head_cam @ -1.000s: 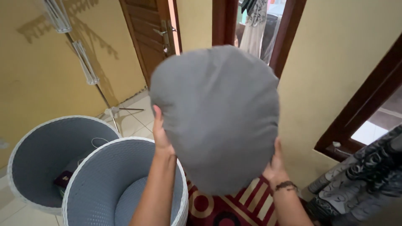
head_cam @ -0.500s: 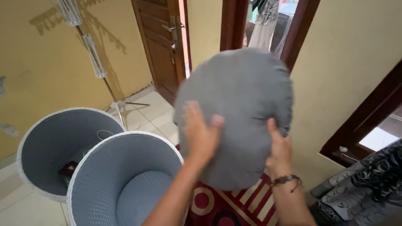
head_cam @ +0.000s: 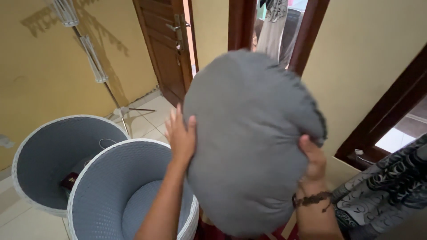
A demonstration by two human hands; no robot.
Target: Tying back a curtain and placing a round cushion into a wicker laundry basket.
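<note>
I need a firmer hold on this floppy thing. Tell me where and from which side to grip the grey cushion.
Grip the grey cushion at its two side edges, one hand from each side, as the left hand and right hand do. It is round, broad and soft, held upright, so it offers no handle. The gathered rim on the right gives the fingers a fold to pinch; the left palm only presses flat.

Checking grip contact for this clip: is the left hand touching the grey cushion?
Touching. The head view shows the left hand pressed flat against the left edge of the grey cushion, with no gap visible between them.
</note>
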